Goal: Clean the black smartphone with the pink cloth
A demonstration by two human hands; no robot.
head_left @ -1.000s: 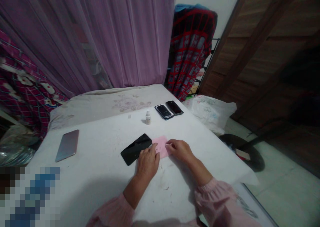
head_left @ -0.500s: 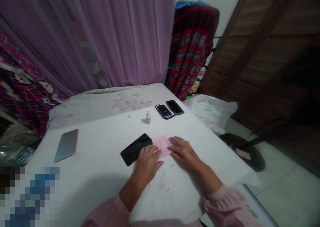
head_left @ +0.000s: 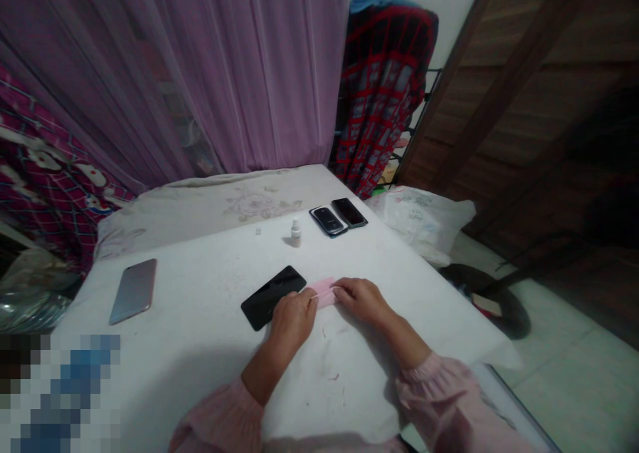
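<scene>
A small pink cloth (head_left: 323, 292) lies on the white-covered table in front of me, with a pale edge or fold running across it. My left hand (head_left: 294, 314) pinches its left side between thumb and fingers. From the other side, my right hand (head_left: 357, 296) grips the right part of it with bent fingers. A black smartphone (head_left: 272, 297) rests just left of the cloth, beside my left hand. Beyond the cloth stands a small white spray bottle (head_left: 296, 233), upright.
A silver-pink phone (head_left: 134, 291) lies at the left, and two dark phones (head_left: 328, 221) are at the back right. A tiny clear piece (head_left: 258, 230) sits near the bottle. A white plastic bag (head_left: 419, 220) is past the right edge of the table (head_left: 200, 373).
Both hands were lying loosely on the cloth with fingers spread; now their fingers are drawn in and pinch it. The cloth's surface has become folded. The phones and bottle have stayed put.
</scene>
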